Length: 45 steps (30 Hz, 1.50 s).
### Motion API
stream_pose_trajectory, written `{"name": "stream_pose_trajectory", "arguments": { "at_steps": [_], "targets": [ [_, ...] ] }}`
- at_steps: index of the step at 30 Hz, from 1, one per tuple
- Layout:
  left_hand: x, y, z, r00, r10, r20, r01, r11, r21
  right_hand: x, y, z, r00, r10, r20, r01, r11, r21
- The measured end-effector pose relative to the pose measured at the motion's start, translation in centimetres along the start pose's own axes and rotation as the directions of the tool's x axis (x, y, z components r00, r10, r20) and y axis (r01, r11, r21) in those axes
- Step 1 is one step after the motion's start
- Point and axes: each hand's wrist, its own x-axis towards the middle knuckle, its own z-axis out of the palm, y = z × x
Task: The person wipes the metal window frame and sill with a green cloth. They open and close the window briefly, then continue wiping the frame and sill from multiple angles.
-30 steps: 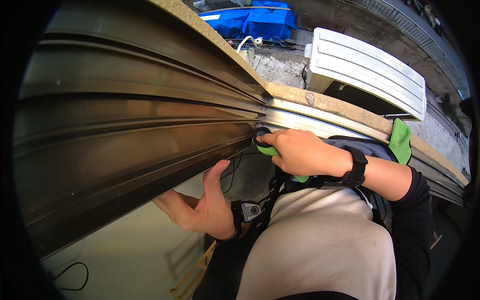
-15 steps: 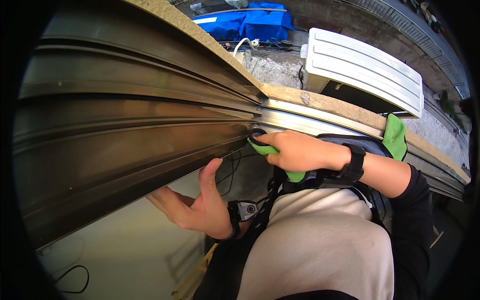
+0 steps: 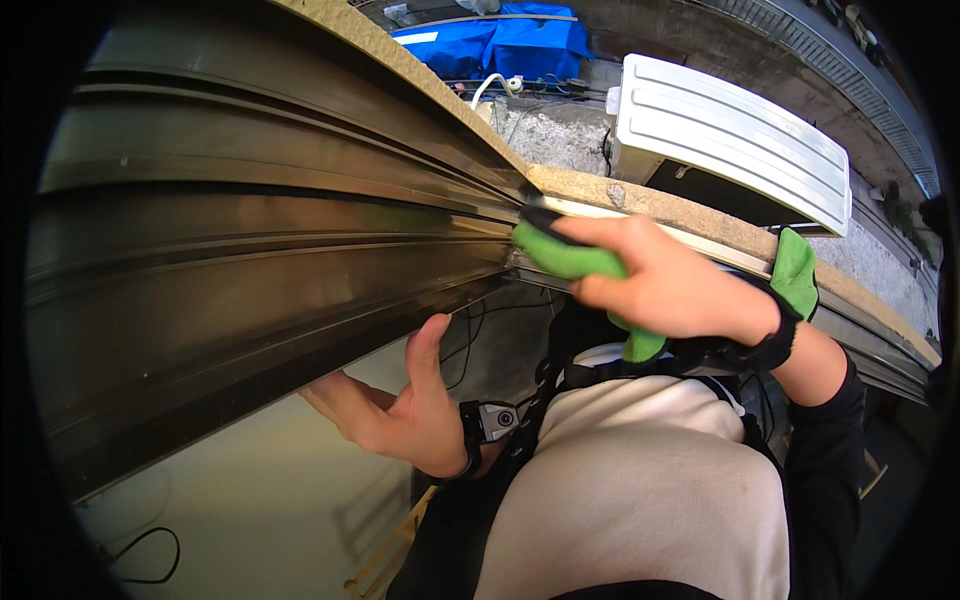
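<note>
A green cloth (image 3: 567, 256) with a dark edge is bunched in my right hand (image 3: 675, 285), its fingers closed over it. The cloth is at the corner where the dark brown metal window frame (image 3: 250, 315) meets the silver rail (image 3: 690, 238). My left hand (image 3: 395, 415) is at the frame's lower edge, thumb raised and fingers stretched along its underside. The left fingertips are partly hidden behind that edge. Another green cloth part (image 3: 795, 265) hangs over the sill behind my right wrist; whether it belongs to the same cloth I cannot tell.
A rough tan ledge (image 3: 690, 208) borders the frame on the outside. Beyond it stand a white outdoor unit (image 3: 735, 140) and a blue tarp (image 3: 540, 45). Dark cables (image 3: 470, 345) hang below the frame, beside a pale wall (image 3: 270, 490).
My right hand has slid right and slightly up with the green cloth, which now shows more of its surface and lies across the corner. My left hand stays in place.
</note>
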Motion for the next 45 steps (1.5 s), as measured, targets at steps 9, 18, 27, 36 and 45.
{"name": "stream_pose_trajectory", "arguments": {
  "at_steps": [9,18,27,36,45],
  "targets": [
    [-0.1,-0.3,0.2,0.990,-0.089,-0.113,0.077,0.991,-0.107,4.5,1.6,5.7,0.986,-0.162,-0.045,0.105,0.803,-0.586],
    [0.0,-0.4,-0.1,0.995,-0.028,-0.096,0.026,1.000,-0.017,5.8,3.4,5.7,0.974,-0.189,-0.122,0.049,0.707,-0.706],
    [-0.1,-0.1,-0.5,1.000,0.009,-0.001,-0.009,1.000,-0.016,6.1,4.1,5.1,0.981,-0.169,-0.093,0.065,0.745,-0.664],
    [-0.8,-0.3,-0.4,0.996,-0.067,0.054,0.074,0.987,-0.143,5.5,2.6,5.9,0.954,-0.291,-0.079,0.186,0.776,-0.603],
    [-1.2,-0.2,-0.3,0.959,-0.279,-0.045,0.237,0.879,-0.414,1.9,-5.7,4.0,0.922,-0.384,0.046,0.377,0.865,-0.330]
  ]
}}
